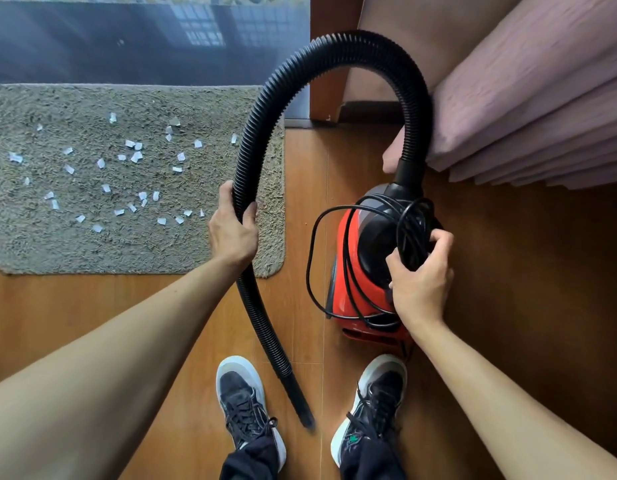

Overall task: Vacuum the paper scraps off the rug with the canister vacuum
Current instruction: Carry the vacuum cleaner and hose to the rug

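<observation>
Head view: hose point(246, 161) clasped by left hand point(232, 232), coiled cord point(409, 230) gripped by right hand point(419, 275) atop canister vacuum point(352, 282); cord is best fully unwound before scraps point(137, 156) are approached

I see the rug point(134, 244) lying on the floor point(75, 306) to my left, with paper scraps point(134, 155) scattered across its middle. The canister vacuum point(366, 268) sits on the floor to the right of the rug, just ahead of my right shoe point(373, 407). Its hose point(265, 109) arches up from the canister's far end, over the rug's right edge, and down between both shoes. A cord point(338, 237) lies looped on the canister. Curtains point(529, 109) hang behind, far right.
</observation>
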`<move>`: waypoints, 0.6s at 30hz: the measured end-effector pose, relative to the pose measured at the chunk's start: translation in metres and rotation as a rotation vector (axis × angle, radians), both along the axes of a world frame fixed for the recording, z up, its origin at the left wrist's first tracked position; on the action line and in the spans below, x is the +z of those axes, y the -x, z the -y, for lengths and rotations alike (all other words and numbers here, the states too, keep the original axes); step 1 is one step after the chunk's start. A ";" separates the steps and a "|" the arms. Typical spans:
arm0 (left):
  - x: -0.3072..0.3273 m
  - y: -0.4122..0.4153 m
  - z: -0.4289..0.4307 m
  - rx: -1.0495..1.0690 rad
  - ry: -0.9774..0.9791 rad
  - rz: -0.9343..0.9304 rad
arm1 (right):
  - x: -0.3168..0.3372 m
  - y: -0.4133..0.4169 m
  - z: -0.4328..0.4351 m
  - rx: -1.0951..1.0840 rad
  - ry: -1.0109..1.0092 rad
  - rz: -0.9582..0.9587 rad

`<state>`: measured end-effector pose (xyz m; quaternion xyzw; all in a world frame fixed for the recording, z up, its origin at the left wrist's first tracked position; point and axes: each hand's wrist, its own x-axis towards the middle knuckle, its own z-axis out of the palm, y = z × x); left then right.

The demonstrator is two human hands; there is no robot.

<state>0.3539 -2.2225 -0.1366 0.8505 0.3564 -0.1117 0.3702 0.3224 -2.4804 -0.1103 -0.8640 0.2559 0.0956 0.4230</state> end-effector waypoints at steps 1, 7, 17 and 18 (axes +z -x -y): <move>-0.002 0.000 0.000 0.013 -0.003 -0.009 | 0.002 -0.001 0.000 0.010 0.006 0.001; -0.004 0.000 0.001 0.018 -0.033 -0.087 | 0.007 0.000 -0.001 0.025 0.024 0.001; 0.060 -0.001 -0.010 -0.260 -0.099 -0.326 | 0.050 -0.015 0.008 0.409 0.385 -0.409; 0.075 -0.002 -0.010 -0.343 -0.139 -0.333 | 0.060 -0.019 0.010 0.482 0.430 -0.461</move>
